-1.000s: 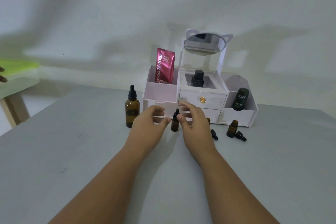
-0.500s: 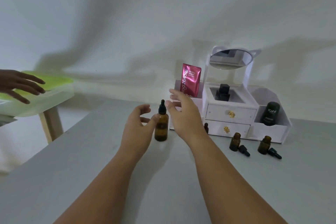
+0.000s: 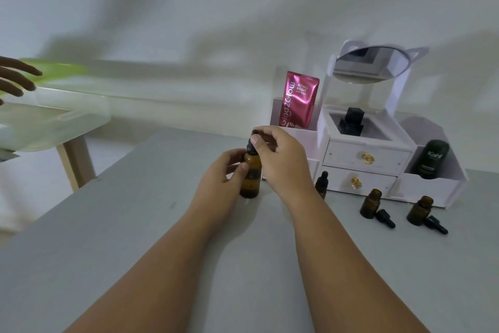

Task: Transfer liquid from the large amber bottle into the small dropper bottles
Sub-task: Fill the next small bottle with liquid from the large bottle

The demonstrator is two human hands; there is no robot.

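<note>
On table, hands point(image 3: 220, 178) point(image 3: 283, 158) grip amber bottle point(image 3: 251, 178).

Home vanity corner: white cosmetic organizer point(image 3: 364, 159), mirror point(image 3: 371, 64), skincare sachet point(image 3: 298, 100).

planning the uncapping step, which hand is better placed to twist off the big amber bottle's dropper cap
Right. The right hand already pinches the black dropper cap from above, while the left hand wraps the large amber bottle body, suited to steadying it on the table.
</note>
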